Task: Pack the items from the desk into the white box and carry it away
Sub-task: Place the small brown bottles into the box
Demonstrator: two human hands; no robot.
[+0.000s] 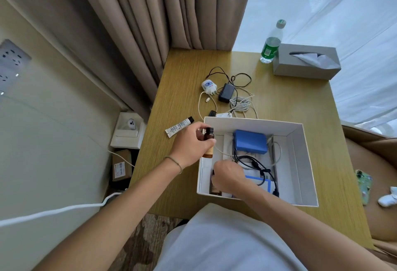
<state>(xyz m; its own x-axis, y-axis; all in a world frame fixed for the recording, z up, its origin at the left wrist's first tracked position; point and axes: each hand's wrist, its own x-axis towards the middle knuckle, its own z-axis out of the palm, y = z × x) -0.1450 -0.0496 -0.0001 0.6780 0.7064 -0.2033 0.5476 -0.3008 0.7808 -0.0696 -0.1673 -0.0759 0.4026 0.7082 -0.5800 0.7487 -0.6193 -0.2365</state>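
Note:
The white box (300, 163) stands open on the wooden desk (279, 103). Inside lie a blue case (250, 141), a black cable (257, 165) and papers. My left hand (193, 143) holds a small brown bottle (208, 139) with a black cap upright over the box's left wall. My right hand (227, 177) is down in the box's near-left corner, closed on another brown bottle (214, 190), mostly hidden. Outside the box lie a white tube (179, 126), a white charger (208, 86), a black adapter (226, 92) and a coiled white cable (240, 104).
A grey tissue box (305, 62) and a green-labelled water bottle (271, 42) stand at the desk's far right. Curtains hang behind. Small boxes (126, 133) sit on the floor left of the desk. A phone (364, 186) lies on the brown seat at right.

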